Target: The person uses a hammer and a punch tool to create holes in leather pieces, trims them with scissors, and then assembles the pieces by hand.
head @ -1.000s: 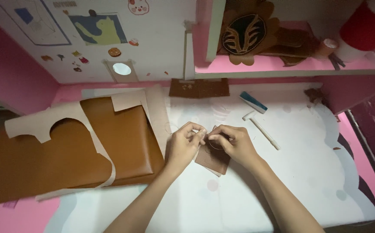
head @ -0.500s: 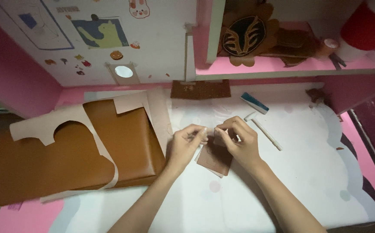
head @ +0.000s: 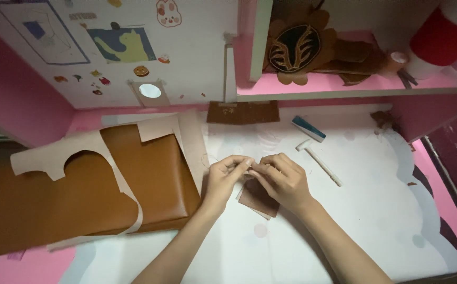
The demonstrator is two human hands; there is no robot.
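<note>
A small brown leather piece (head: 257,199) lies on the white desk mat (head: 354,210), partly under my hands. My left hand (head: 224,179) and my right hand (head: 281,180) meet above its top edge, fingertips pinched together on something thin; a fine thread (head: 207,156) loops out to the left of my left hand. Whether a needle is between the fingers I cannot tell. My right palm rests over the leather piece.
A large tan leather sheet (head: 81,189) with pale cut-out strips covers the left. A small white hammer (head: 319,161) and a blue-and-white block (head: 308,128) lie right of my hands. A dark brown leather strip (head: 243,112) sits at the back. A pink shelf (head: 344,84) holds leather items.
My right hand has come down from its raised position and closed back against my left fingertips over the leather piece. The view shifted slightly.
</note>
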